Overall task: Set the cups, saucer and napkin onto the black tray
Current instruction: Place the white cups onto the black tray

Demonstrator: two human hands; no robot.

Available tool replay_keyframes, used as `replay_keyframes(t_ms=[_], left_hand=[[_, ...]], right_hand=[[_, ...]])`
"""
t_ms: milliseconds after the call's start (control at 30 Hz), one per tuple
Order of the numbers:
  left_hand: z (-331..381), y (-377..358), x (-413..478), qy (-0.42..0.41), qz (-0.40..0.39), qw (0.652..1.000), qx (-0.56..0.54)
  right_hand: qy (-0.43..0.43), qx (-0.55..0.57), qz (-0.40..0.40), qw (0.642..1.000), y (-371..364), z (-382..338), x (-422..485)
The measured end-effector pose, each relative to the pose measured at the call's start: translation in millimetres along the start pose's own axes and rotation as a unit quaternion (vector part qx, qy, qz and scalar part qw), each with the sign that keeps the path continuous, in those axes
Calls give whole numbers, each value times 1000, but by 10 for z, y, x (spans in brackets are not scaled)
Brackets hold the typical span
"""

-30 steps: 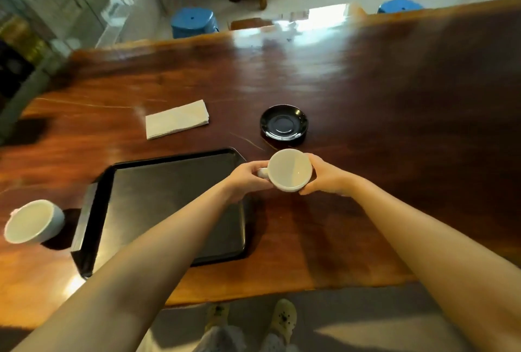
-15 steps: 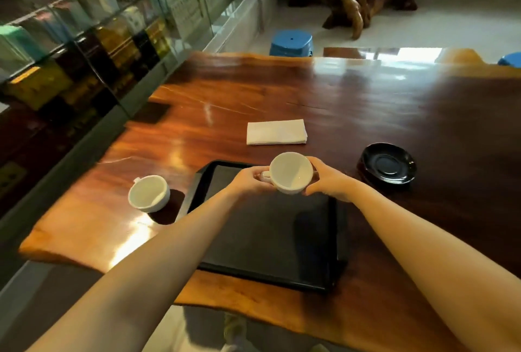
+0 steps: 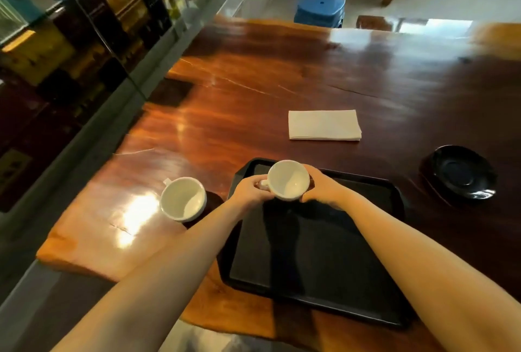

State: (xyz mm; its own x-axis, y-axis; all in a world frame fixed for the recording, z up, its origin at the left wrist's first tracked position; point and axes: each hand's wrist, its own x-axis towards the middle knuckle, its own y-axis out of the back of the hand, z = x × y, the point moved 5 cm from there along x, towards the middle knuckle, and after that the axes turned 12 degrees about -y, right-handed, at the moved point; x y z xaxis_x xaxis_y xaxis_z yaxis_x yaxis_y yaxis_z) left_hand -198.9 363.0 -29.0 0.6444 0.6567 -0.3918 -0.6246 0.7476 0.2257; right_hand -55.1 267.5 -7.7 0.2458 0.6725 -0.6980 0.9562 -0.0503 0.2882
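Both hands hold one white cup (image 3: 288, 179) over the far left corner of the black tray (image 3: 338, 261). My left hand (image 3: 248, 191) grips its handle side and my right hand (image 3: 321, 186) cups its other side. Whether the cup touches the tray I cannot tell. A second white cup (image 3: 182, 198) stands on the table just left of the tray. The folded white napkin (image 3: 324, 125) lies beyond the tray. A black saucer (image 3: 461, 172) sits to the tray's right.
The wooden table (image 3: 253, 92) ends close on the left, beside a glass cabinet (image 3: 84, 27) of boxes. A blue stool (image 3: 320, 10) stands past the far edge. The tray's near edge lies close to the table's front edge.
My hands carried the cup leftwards from the bare table by the saucer to above the tray's far left corner. The view swung left, bringing the second cup and cabinet in.
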Motion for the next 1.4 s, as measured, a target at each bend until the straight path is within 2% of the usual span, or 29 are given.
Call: replay_keyframes(t_ms=[300,500,633,833,967,1067,1233,1400], left_hand=[[-199,58,189,17,3,1000,-25],[-232,41,225,23,5,999,-48],[-233,51,166,27,4,1000,-12],[-63,249,106,30,-40,990,132],[235,558,78,22,-67,978,197],[430,876,61,11,-88,966,244],[591,1454,3,14,-96,948,303],[495,1989,-121,40,-55,943,326]], right_hand=[[-14,14,30,999,-100,-2,296],[-41,13,21,999,-42,71,419],[-62,-4,15,998,-15,72,435],[-98,-122,16,988,97,-7,434],[-135,-278,13,951,274,-260,412],[-154,-341,0,927,340,-549,391],[-134,-407,-3,903,195,-1081,435],[-78,-444,-20,893,-205,-1518,560]])
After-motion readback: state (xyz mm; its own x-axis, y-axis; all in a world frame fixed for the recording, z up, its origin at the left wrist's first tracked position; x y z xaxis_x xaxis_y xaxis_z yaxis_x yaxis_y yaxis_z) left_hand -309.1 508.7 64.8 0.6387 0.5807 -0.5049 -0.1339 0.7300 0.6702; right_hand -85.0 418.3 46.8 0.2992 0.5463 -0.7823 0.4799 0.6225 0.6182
